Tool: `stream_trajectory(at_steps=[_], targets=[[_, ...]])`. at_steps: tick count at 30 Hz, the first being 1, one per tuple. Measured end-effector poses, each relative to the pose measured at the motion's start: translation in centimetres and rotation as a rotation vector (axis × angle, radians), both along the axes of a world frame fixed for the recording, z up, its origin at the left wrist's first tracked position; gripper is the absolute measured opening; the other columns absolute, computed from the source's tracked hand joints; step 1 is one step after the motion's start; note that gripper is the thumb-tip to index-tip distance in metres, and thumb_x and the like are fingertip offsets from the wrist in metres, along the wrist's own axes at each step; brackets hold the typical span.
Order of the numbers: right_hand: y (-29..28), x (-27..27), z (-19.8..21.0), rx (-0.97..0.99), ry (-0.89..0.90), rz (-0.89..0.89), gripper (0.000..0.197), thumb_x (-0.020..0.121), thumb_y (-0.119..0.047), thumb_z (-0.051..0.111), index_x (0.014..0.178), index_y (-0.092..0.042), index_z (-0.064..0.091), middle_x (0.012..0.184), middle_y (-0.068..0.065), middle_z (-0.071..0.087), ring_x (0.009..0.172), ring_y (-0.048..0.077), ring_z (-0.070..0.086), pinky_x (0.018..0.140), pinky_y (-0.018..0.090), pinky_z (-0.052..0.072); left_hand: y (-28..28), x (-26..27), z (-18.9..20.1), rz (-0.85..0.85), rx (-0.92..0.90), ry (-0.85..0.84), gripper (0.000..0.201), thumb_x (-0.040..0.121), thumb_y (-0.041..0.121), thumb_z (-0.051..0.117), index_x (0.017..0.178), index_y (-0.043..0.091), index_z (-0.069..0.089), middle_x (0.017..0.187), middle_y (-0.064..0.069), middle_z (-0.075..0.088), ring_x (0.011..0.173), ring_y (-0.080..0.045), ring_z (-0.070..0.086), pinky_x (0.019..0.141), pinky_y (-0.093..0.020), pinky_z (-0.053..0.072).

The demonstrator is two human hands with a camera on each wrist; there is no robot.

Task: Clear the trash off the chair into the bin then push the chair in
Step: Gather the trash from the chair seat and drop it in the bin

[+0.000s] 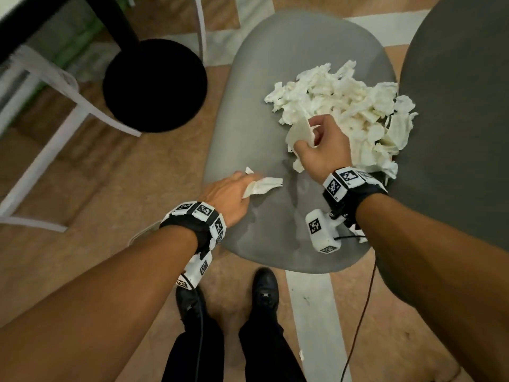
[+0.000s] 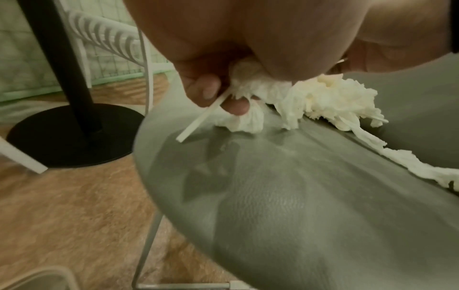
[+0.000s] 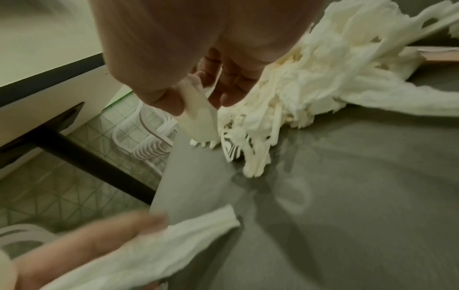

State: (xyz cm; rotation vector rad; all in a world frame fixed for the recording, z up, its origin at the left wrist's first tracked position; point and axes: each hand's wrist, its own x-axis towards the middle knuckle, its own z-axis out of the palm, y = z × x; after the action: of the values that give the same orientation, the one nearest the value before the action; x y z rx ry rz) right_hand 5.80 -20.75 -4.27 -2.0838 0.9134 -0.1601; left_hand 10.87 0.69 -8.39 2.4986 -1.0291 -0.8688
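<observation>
A grey chair seat (image 1: 275,244) carries a heap of torn white tissue (image 1: 344,106) piled against the darker backrest (image 1: 454,133). My right hand (image 1: 314,133) is at the near edge of the heap, its thumb and fingers pinching a stiff white scrap (image 3: 198,115). My left hand (image 1: 248,183) lies low on the seat's left edge. Its fingers are curled round a crumpled tissue piece (image 1: 263,185), and a thin white strip (image 2: 201,119) sticks out of that grip. The heap (image 2: 330,98) trails along the seat's back crease. No bin shows plainly.
A black round table base (image 1: 154,84) with its post stands on the floor left of the chair, under a table edge (image 1: 27,23). A white chair frame (image 1: 55,119) is further left. My shoes (image 1: 264,290) stand at the seat's front. A small paper scrap (image 1: 301,354) lies on the floor.
</observation>
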Motion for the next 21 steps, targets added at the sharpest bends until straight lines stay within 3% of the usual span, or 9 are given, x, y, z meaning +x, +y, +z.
stream_trajectory(at_steps=[1,2,4,6,9,14,17,19,21], targets=[[1.2,0.1,0.1,0.019,0.006,0.005,0.036,0.074,-0.025,0.065,0.109,-0.023,0.058,0.08,-0.006,0.061,0.068,0.007,0.057,0.062,0.022,0.046,0.8,0.1,0.3,0.0,-0.019,0.023,0.035,0.084,0.01,0.048,0.112,0.024,0.064,0.108,-0.004,0.062,0.093,-0.033,0.064,0.081,-0.044,0.052],[2.4,0.2,0.3,0.041,0.014,0.015,0.036,0.075,-0.026,0.066,0.11,-0.024,0.058,0.083,-0.006,0.064,0.071,0.007,0.06,0.064,0.023,0.048,1.7,0.2,0.5,0.022,-0.024,0.035,0.021,0.082,0.007,0.048,0.088,0.019,0.064,0.094,-0.004,0.061,0.087,-0.035,0.063,0.075,-0.041,0.051],[4.9,0.9,0.5,0.067,0.023,0.048,0.036,0.075,-0.026,0.067,0.11,-0.023,0.058,0.087,-0.008,0.066,0.074,0.006,0.062,0.067,0.021,0.05,3.5,0.2,1.2,0.109,0.0,0.055,0.019,0.083,0.007,0.05,0.067,0.017,0.048,0.076,-0.004,0.056,0.077,-0.036,0.06,0.065,-0.034,0.042],[7.9,1.7,0.5,0.099,0.046,0.079,0.032,0.077,-0.024,0.068,0.107,-0.023,0.058,0.082,-0.014,0.062,0.072,0.004,0.059,0.064,0.014,0.045,5.9,0.0,1.4,0.241,0.001,0.07,0.021,0.087,0.011,0.051,0.068,0.017,0.046,0.072,-0.007,0.058,0.071,-0.035,0.057,0.062,-0.031,0.039],[13.3,3.2,-0.2,0.168,0.103,0.154,0.03,0.076,-0.024,0.069,0.103,-0.024,0.056,0.08,-0.015,0.059,0.076,0.012,0.06,0.064,0.021,0.045,10.2,0.2,0.3,0.493,0.028,0.111,0.028,0.09,0.021,0.051,0.064,0.016,0.044,0.072,-0.015,0.064,0.067,-0.036,0.059,0.062,-0.035,0.047],[22.8,3.8,-3.0,0.149,0.255,0.442,0.029,0.079,-0.027,0.068,0.105,-0.016,0.06,0.096,0.001,0.07,0.087,0.023,0.065,0.072,0.031,0.05,17.6,-0.5,-2.4,0.74,0.035,0.225,0.025,0.082,0.033,0.052,0.075,0.01,0.061,0.068,-0.011,0.063,0.064,-0.034,0.06,0.055,-0.034,0.047],[27.6,3.3,-5.8,0.051,0.417,0.593,0.035,0.085,-0.026,0.064,0.115,-0.008,0.061,0.107,0.009,0.068,0.096,0.026,0.064,0.072,0.028,0.044,21.8,-1.5,-5.8,0.817,0.06,0.363,0.019,0.083,0.029,0.055,0.087,0.013,0.065,0.071,-0.001,0.064,0.066,-0.019,0.062,0.06,-0.032,0.049],[29.9,2.8,-8.4,0.028,0.52,0.639,0.041,0.087,-0.024,0.062,0.124,-0.006,0.057,0.12,0.013,0.063,0.108,0.032,0.062,0.077,0.03,0.045,24.0,-1.9,-8.4,0.836,0.106,0.409,0.021,0.084,0.029,0.053,0.094,0.014,0.063,0.076,0.001,0.064,0.077,-0.023,0.065,0.07,-0.032,0.052],[31.7,2.3,-11.2,0.021,0.578,0.645,0.05,0.088,-0.02,0.06,0.135,-0.009,0.049,0.132,0.015,0.055,0.118,0.034,0.057,0.088,0.033,0.047,25.7,-2.4,-11.0,0.865,0.21,0.429,0.014,0.092,0.027,0.055,0.09,0.013,0.053,0.071,0.0,0.053,0.077,-0.027,0.055,0.068,-0.03,0.043]])
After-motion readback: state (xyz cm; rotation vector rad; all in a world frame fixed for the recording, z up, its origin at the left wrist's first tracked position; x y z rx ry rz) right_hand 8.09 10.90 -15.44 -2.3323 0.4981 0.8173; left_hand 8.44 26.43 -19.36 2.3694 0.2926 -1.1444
